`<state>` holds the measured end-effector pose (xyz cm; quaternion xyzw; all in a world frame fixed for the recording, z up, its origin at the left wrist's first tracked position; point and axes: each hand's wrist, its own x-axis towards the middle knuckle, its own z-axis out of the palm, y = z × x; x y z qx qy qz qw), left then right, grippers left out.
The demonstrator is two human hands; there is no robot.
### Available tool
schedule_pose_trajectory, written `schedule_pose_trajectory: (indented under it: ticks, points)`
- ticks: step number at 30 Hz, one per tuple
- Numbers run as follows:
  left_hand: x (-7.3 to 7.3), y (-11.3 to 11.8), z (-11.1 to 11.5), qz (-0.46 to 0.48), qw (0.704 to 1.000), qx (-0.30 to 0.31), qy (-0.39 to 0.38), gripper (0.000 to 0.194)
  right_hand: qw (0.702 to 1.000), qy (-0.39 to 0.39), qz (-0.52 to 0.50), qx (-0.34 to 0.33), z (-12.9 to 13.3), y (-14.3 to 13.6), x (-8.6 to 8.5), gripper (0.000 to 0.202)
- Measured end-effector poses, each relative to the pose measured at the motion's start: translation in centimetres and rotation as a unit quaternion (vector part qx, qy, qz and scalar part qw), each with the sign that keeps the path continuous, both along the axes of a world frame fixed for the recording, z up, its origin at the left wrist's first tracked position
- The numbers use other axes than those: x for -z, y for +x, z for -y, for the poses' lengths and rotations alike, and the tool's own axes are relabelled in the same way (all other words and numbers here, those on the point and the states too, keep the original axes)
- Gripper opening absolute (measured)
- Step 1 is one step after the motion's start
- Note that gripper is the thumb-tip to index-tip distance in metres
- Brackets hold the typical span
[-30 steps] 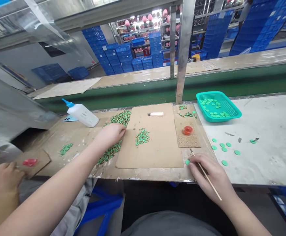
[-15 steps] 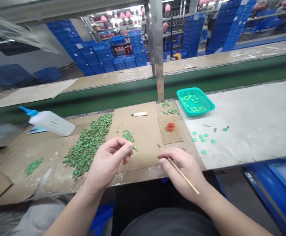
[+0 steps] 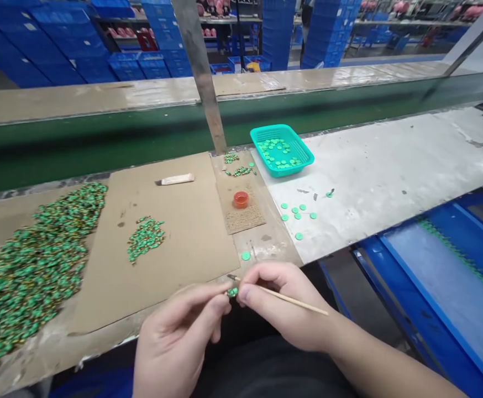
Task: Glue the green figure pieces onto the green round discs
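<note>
My left hand (image 3: 183, 334) is closed in a pinch on a small green-and-gold piece (image 3: 232, 292) just beyond the table's front edge. Close against it, my right hand (image 3: 285, 304) grips a thin wooden-handled brush (image 3: 297, 301) with a dark tip pointing left, above the piece. The right fingertips meet or nearly meet the piece; whether they also hold it I cannot tell. One green disc (image 3: 245, 256) lies on the table just beyond the right hand. A small pile of green-and-gold pieces (image 3: 146, 237) rests on the cardboard (image 3: 192, 226).
A large heap of similar pieces (image 3: 42, 260) covers the left. Behind are a white-handled blade tool (image 3: 177, 179) and a red cup (image 3: 241, 199) on a cardboard strip. A teal basket (image 3: 283, 171) contains green discs; several loose discs (image 3: 297, 216) lie before it. A metal post (image 3: 208, 99) rises behind.
My hands have come together at the front edge, the left carrying the small piece to the right hand. The view has swung right, and a disc beyond the right hand now shows.
</note>
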<state>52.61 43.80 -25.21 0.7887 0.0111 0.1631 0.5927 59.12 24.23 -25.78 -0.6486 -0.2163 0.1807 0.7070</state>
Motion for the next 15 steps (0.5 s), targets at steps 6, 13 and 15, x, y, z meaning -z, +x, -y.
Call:
schedule_pose_trajectory:
  ticks: [6, 13, 15]
  points:
    - [0.8, 1.0, -1.3, 0.027, 0.991, -0.055, 0.121, 0.013, 0.951, -0.074, 0.281, 0.101, 3.6, 1.9, 2.2, 0.039]
    - [0.8, 7.2, -2.2, 0.057, 0.965, 0.066, 0.249, 0.015, 0.921, -0.120, 0.352, 0.113, 4.6, 6.1, 1.6, 0.052]
    - [1.3, 7.5, -2.1, 0.057, 0.965, 0.065, 0.249, 0.015, 0.921, -0.105, 0.354, 0.126, 3.9, 6.4, 1.7, 0.045]
